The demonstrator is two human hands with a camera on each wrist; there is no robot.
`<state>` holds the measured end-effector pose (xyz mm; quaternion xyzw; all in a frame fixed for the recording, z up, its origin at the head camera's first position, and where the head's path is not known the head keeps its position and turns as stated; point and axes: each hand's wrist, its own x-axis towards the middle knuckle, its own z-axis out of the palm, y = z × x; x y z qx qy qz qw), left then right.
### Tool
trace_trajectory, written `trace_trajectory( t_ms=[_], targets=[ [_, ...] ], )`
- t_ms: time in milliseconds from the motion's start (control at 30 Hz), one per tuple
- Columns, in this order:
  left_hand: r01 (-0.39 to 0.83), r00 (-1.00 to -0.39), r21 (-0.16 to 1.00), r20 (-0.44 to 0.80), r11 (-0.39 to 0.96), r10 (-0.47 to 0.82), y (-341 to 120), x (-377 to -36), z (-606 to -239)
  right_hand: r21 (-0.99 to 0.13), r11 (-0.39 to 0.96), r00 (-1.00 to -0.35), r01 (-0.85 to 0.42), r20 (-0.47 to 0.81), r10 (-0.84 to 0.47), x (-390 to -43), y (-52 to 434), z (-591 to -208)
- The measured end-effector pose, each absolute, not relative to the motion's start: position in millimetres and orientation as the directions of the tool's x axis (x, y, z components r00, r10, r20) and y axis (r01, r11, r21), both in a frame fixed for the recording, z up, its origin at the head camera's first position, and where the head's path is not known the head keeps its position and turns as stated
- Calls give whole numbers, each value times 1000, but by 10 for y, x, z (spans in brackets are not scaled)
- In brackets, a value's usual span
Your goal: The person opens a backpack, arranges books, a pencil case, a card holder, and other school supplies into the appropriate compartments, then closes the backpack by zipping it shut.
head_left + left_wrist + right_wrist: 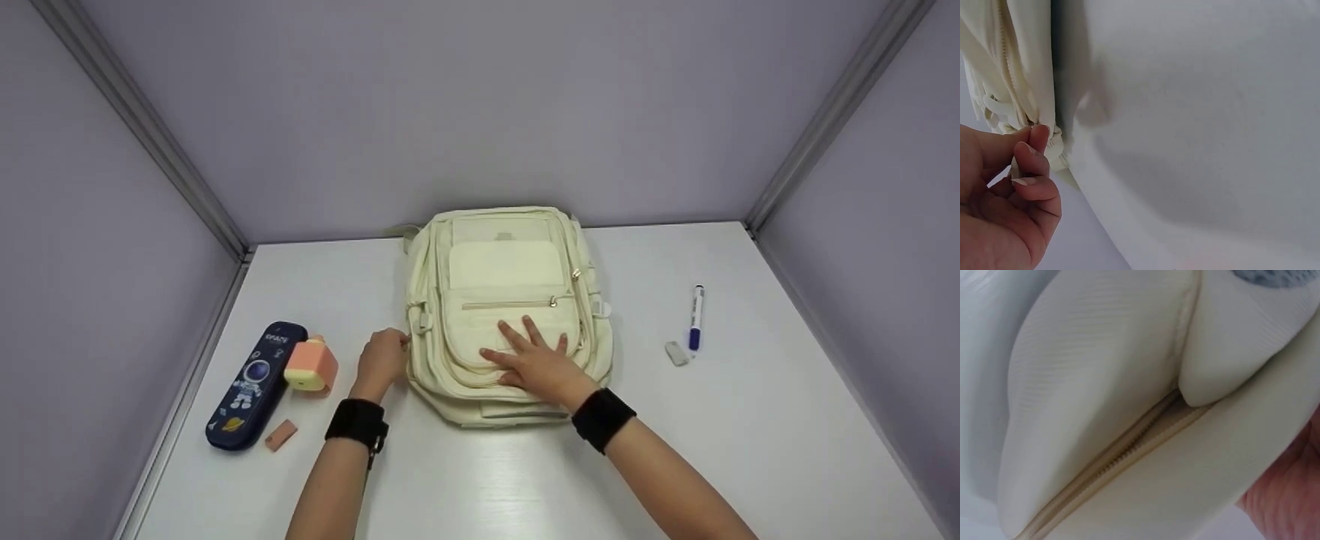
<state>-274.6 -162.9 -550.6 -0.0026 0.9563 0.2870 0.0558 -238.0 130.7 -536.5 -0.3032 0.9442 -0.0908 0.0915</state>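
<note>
A cream backpack (506, 270) lies on its back on the white table, its front pockets facing up. At its left side my left hand (382, 364) pinches a zipper pull between thumb and fingertips. The left wrist view shows that hand (1010, 191) at the lower end of a zipper (1008, 67); the fingers mostly hide the pull. With fingers spread, my right hand (544, 367) rests on the lower front pocket. In the right wrist view, a zipper seam (1112, 464) parts slightly between fabric folds, and part of the right hand (1289, 486) shows at the edge.
On the left lie a navy pencil case (255, 390) with an astronaut print, an orange and yellow block-shaped object (313, 366) and a small pink eraser (281, 435). To the right are a blue-capped marker (697, 315) and a whitish eraser (676, 353). Panels enclose the table's back and sides.
</note>
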Motion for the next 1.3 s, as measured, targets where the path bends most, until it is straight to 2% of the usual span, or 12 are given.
trace_trajectory(
  t_ms=[567,867,1033,1300],
  targets=[
    [102,-994,507,16,856,109,-1680,-2347,-5483,-185,798,-796,-574,-104,-597,-2381,1302,-5356],
    [148,-986,442,-3,885,167,-1694,-2191,-5421,-180,804,-801,-566,-110,-589,-2376,1296,-5360],
    [182,-972,467,-50,866,231,-1704,-2115,-5376,-178,809,-805,-560,-116,-582,-2374,1300,-5349],
    [271,-941,512,-37,815,336,-1710,-2073,-5309,-186,820,-819,-541,-107,-564,-2385,1292,-5367]
  ],
)
